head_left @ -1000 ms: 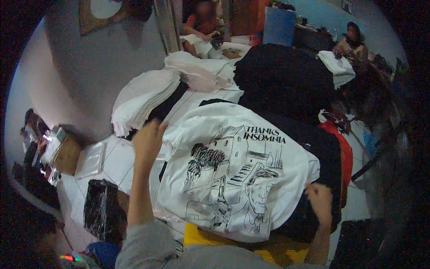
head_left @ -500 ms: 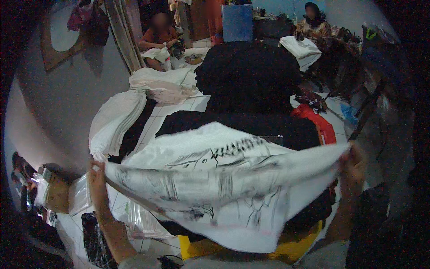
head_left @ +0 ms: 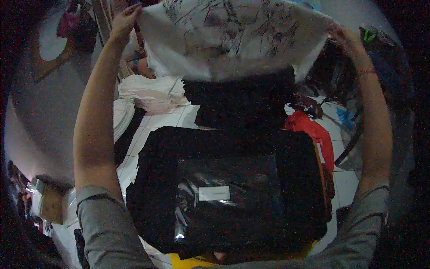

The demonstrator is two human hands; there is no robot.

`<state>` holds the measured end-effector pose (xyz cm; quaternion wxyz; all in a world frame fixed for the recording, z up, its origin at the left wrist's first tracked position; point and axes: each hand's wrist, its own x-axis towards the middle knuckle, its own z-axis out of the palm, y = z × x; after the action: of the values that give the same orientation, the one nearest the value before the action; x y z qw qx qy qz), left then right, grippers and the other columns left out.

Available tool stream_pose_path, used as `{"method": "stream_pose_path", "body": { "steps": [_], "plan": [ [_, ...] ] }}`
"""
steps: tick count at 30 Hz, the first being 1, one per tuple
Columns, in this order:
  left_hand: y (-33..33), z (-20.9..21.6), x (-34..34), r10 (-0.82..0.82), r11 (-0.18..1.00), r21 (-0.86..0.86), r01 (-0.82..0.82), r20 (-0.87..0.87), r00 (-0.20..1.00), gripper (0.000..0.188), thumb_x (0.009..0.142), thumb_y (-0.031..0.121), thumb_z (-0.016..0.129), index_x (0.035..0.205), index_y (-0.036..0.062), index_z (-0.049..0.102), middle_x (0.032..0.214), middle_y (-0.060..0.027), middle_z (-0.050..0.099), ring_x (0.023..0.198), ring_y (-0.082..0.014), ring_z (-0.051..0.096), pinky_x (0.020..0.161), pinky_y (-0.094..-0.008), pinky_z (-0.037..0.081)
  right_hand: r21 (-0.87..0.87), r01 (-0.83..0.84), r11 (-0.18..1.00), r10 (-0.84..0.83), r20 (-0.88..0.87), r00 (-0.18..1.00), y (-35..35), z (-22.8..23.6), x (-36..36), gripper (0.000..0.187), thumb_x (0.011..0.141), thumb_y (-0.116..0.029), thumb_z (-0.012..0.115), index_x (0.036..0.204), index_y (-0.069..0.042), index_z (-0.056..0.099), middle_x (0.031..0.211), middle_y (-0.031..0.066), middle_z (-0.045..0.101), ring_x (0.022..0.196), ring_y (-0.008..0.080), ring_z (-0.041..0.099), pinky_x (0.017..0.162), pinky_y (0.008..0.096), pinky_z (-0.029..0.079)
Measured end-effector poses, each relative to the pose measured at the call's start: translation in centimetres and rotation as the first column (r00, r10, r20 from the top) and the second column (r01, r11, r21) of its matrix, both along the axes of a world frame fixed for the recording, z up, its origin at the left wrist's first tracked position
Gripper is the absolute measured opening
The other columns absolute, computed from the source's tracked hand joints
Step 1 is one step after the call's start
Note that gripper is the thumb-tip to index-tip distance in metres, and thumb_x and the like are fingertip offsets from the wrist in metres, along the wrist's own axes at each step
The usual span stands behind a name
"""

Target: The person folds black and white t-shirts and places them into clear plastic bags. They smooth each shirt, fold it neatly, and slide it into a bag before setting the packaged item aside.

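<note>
A white cloth with dark line drawings hangs spread out between my raised hands, its top running past the upper edge of the view. At its left corner my left hand pinches the fabric. My right hand, blurred, grips the opposite corner. Below the cloth and apart from it lies a broad pile of black fabric. On that pile rests a clear plastic bag with a white label. Something yellow shows under the pile's near edge.
Behind stands another black fabric stack. White fabric lies to its left, on the tiled floor. A red plastic bag is at the right. A cardboard box stands at the lower left.
Both my hands have risen and moved away, lifting the white cloth off the near black pile. The clear plastic bag on that pile is now uncovered, and the people behind are mostly hidden.
</note>
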<state>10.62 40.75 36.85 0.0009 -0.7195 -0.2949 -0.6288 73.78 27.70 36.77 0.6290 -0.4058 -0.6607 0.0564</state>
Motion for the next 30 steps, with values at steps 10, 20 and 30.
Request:
{"method": "stream_pose_path", "body": {
  "steps": [10,20,30],
  "plan": [
    [16.2,-17.0,7.5,0.160,0.860,-0.352,-0.369,-0.502,0.850,0.054,0.084,0.046,0.065,0.118,0.0044,0.060,0.102,-0.0195,0.067,0.092,-0.0326,0.065,0.082,-0.0411,0.050,-0.370,-0.287,0.884,0.162,-0.334,0.929,8.2,-19.3,6.0,0.022,0.090,-0.016,0.057,0.105,-0.002,0.063,0.087,0.0000,0.059,0.079,0.0083,0.053,0.067,0.0200,0.044],
    [-19.4,-28.5,-2.7,-0.176,0.735,-0.608,-0.301,-0.599,0.781,0.035,0.085,0.015,0.063,0.118,0.0027,0.059,0.116,-0.0179,0.062,0.110,-0.0332,0.057,0.096,-0.0391,0.043,-0.558,0.339,0.757,-0.331,0.121,0.936,-18.1,-34.1,-3.9,0.031,0.088,-0.015,0.063,0.116,-0.002,0.060,0.109,0.0102,0.064,0.097,0.0203,0.060,0.086,0.0325,0.048],
    [-28.7,-35.0,8.2,-0.011,0.869,-0.397,-0.296,-0.614,0.789,0.044,0.098,0.026,0.043,0.138,0.0080,0.044,0.144,-0.0171,0.040,0.134,-0.0386,0.034,0.111,-0.0473,0.026,-0.117,0.385,0.915,-0.228,0.638,0.735,-19.5,-34.7,-23.4,0.037,0.097,-0.022,0.047,0.127,-0.002,0.054,0.135,0.0184,0.049,0.131,0.0323,0.041,0.109,0.0403,0.030]
  ]
}}
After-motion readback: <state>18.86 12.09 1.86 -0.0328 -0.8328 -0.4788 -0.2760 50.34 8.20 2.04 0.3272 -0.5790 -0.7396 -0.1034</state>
